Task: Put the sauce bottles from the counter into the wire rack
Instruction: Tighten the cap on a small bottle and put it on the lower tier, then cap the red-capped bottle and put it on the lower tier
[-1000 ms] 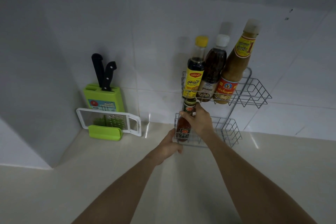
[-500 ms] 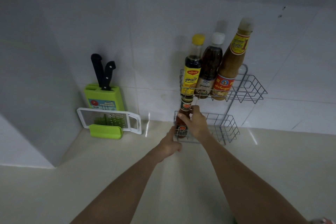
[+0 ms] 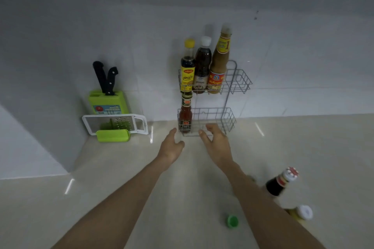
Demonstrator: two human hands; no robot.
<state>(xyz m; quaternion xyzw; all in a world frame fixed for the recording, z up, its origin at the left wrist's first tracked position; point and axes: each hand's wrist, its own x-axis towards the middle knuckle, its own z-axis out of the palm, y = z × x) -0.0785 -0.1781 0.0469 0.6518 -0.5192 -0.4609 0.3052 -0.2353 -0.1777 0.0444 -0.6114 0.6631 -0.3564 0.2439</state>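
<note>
A two-tier wire rack [image 3: 238, 79] hangs on the tiled wall. Its upper basket holds three bottles: a yellow-capped dark one [image 3: 187, 66], a white-capped dark one [image 3: 202, 66] and a tall brown one [image 3: 218, 62]. A small red sauce bottle [image 3: 185, 115] stands at the left end of the lower basket. My left hand [image 3: 171, 145] and my right hand [image 3: 216, 141] hover just in front of the lower basket, fingers relaxed, holding nothing. On the counter at lower right stand a dark bottle with a red-and-white cap [image 3: 281, 183], a white-capped bottle [image 3: 301, 213] and a green-capped one [image 3: 232, 220].
A green knife block [image 3: 109, 103] with two black-handled knives stands in the left corner. A white grater [image 3: 115, 125] with a green holder leans in front of it. The beige counter [image 3: 121, 178] runs to the wall.
My right hand has let go of the red sauce bottle, which now stands in the lower basket. Both hands have drawn back from the rack. The view tilted down, showing bottles at lower right.
</note>
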